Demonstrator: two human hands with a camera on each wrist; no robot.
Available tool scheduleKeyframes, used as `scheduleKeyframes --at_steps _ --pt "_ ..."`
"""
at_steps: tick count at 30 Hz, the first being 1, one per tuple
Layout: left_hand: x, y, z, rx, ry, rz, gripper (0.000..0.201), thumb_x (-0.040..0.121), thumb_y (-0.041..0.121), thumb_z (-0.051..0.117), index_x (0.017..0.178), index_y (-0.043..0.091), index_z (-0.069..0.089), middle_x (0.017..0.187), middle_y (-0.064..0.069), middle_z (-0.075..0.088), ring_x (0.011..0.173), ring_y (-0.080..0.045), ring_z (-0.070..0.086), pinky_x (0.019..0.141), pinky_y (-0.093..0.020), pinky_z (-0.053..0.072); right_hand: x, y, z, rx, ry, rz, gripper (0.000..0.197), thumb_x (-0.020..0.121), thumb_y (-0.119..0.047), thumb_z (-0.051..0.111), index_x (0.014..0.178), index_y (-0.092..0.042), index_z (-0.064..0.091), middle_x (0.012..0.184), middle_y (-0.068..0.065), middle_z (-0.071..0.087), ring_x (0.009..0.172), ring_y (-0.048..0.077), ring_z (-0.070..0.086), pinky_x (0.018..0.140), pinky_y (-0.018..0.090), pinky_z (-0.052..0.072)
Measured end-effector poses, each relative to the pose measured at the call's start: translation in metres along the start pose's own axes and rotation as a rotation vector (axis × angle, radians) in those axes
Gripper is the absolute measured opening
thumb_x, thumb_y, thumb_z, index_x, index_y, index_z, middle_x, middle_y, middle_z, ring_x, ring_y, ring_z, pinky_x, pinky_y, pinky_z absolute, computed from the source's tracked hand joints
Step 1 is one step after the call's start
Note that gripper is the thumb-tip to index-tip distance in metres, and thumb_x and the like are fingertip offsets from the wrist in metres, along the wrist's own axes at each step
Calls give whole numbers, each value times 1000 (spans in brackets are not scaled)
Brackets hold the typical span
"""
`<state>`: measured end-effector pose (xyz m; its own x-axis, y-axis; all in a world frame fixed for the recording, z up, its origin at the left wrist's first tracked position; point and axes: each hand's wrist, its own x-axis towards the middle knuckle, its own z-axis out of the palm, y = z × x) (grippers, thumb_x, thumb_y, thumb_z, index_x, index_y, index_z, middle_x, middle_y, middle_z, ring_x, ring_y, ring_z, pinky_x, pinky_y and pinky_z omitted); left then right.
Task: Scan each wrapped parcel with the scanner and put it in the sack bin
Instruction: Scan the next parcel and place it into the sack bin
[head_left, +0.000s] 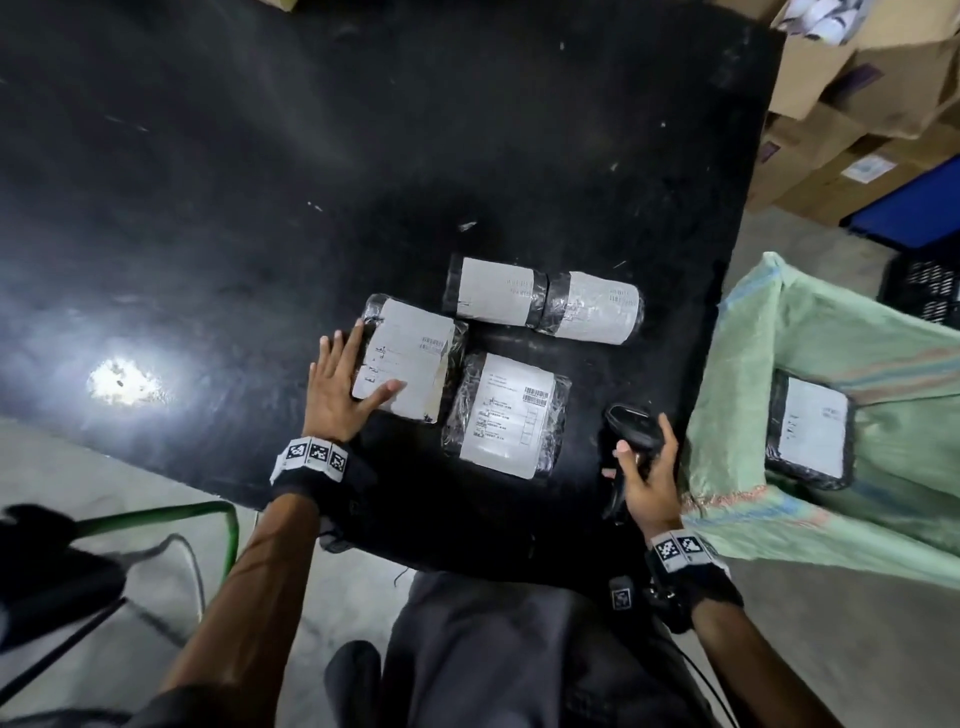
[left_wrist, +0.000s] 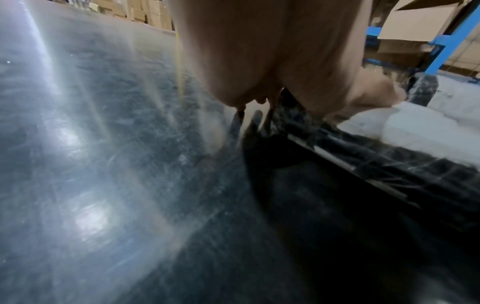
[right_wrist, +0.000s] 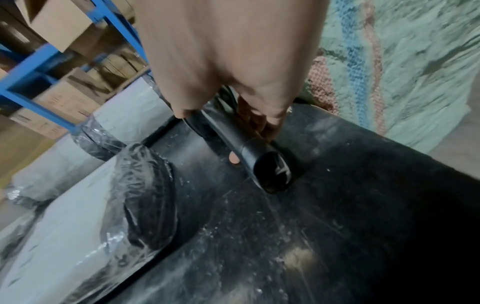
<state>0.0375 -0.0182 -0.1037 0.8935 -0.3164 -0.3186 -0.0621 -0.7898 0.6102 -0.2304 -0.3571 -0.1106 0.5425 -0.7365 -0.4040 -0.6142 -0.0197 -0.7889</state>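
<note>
Four black-wrapped parcels with white labels lie on the black table (head_left: 363, 156). My left hand (head_left: 343, 376) lies flat, fingers straight along the left edge of the nearest left parcel (head_left: 415, 358), thumb on its label; the left wrist view shows the same parcel (left_wrist: 405, 131) under the thumb. Another parcel (head_left: 506, 415) lies just right of it, and two more (head_left: 496, 291) (head_left: 595, 306) sit behind. My right hand (head_left: 649, 473) grips the black scanner (head_left: 631, 423) near the table's right edge, its head (right_wrist: 270, 170) pointing forward over the table. The green sack (head_left: 831, 332) stands open at the right with one parcel (head_left: 810, 431) inside.
Cardboard boxes (head_left: 857, 78) and a blue crate (head_left: 914, 208) stand beyond the sack. Blue shelving (right_wrist: 39, 67) with cartons shows behind the parcels. A green-framed stand (head_left: 156, 514) and cables sit on the floor at lower left. The table's left half is bare.
</note>
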Motion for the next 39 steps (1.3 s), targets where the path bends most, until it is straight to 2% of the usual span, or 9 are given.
scheduleKeyframes --at_steps 3,9,12,14,17,23,31,34,39 --pt "4 -4 2 -91 -23 2 103 80 76 62 164 37 17 171 -18 14 160 -32 0 127 -56 -1 0 -7 4 52 24 -25 75 80 -54 68 143 -55 28 141 21 45 99 38 67 69 41 62" --pt "3 -5 5 -195 -86 2 85 97 40 67 164 40 14 171 -14 19 160 -31 -5 127 -55 -8 3 -3 10 53 33 -56 73 86 -42 64 148 -36 25 130 22 52 71 17 68 69 48 60" --pt "2 -5 3 -218 -62 30 84 97 38 69 163 40 18 166 -7 37 160 -34 9 128 -60 -1 7 3 11 55 42 -99 64 95 -19 63 144 -43 29 128 19 54 69 15 66 67 44 60" --pt "0 0 -1 -249 -9 86 86 94 36 74 163 39 22 160 -2 47 155 -31 32 127 -61 19 8 3 13 45 52 -101 65 95 -14 62 139 -50 30 131 16 51 70 16 66 66 41 60" --pt "-3 10 -5 -273 92 236 86 90 29 79 162 26 31 156 -4 51 143 -21 49 119 -48 41 7 0 13 64 62 -98 65 96 -13 62 141 -45 29 128 3 48 74 20 65 63 34 60" --pt "-2 31 -18 -262 -8 130 101 81 21 88 161 40 29 154 8 52 136 -9 47 118 -35 38 3 -4 13 157 -10 -36 62 98 -15 59 141 -46 28 120 2 55 57 11 68 56 29 60" --pt "-5 28 -16 -537 -46 158 98 81 13 87 160 32 32 152 -1 55 139 -20 55 118 -54 43 -5 -8 11 201 3 -3 65 97 -19 62 147 -43 27 96 18 70 52 18 58 46 28 49" --pt "-16 30 -16 -610 2 154 94 84 -2 82 160 25 34 155 -7 52 140 -26 54 117 -52 43 -10 -14 9 218 3 -6 66 96 -17 63 148 -41 30 91 10 69 52 19 54 45 28 48" --pt "-37 40 -17 -682 76 161 91 86 -7 77 161 20 34 152 -5 55 138 -22 57 111 -29 49 -23 -32 -1 214 -34 -78 67 96 -15 63 150 -36 30 105 -13 62 54 19 54 46 29 49"
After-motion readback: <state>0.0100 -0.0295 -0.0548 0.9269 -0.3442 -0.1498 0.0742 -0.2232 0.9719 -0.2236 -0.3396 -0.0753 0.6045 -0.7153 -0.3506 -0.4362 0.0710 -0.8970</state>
